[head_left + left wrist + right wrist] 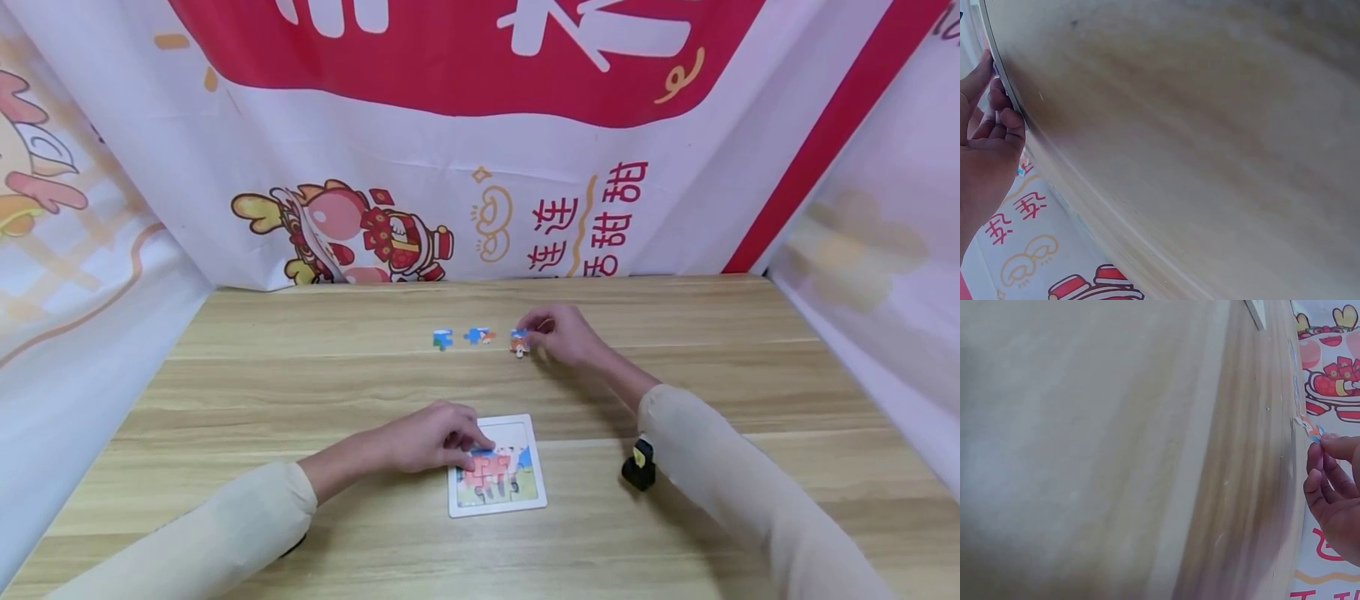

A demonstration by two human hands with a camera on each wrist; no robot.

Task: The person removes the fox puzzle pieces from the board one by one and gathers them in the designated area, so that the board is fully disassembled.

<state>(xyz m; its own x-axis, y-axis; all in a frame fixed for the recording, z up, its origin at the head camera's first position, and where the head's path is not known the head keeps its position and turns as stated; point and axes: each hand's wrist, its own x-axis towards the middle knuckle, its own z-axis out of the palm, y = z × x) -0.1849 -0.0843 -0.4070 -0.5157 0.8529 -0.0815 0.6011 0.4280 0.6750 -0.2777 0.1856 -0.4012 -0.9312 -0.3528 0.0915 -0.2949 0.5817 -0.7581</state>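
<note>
A white-framed jigsaw puzzle [498, 512] lies on the table, with pink, blue and green pieces in it and a bare pale part at its top. My left hand [435, 437] is over its upper left; thumb and forefinger are at a blue puzzle piece [483, 452] in the frame and appear to pinch it. Farther back, my right hand [558, 333] pinches an orange, blue and white puzzle piece [519, 343] between thumb and forefinger. That piece [1314, 430] shows at the fingertips in the right wrist view, other fingers loosely bent.
Two loose puzzle pieces, one blue and green [442, 338] and one blue and orange [477, 335], lie left of the right hand. A black object [639, 468] is at the right sleeve's cuff. Printed cloth [420, 142] hangs behind the wooden table [300, 367] and at both sides.
</note>
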